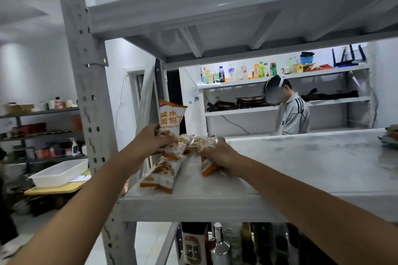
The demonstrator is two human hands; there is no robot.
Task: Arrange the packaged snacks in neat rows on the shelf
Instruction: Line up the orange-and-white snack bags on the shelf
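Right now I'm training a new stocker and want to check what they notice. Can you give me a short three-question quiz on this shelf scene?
1. True or false: the left hand holds the upright packet.
2. Multiple choice: the lying packets gripped by the right hand are A) on the shelf, B) in a tray, C) on the floor.
3. Fill in: besides white, the packets are printed in ____.
Key: 1 true; 2 A; 3 orange.
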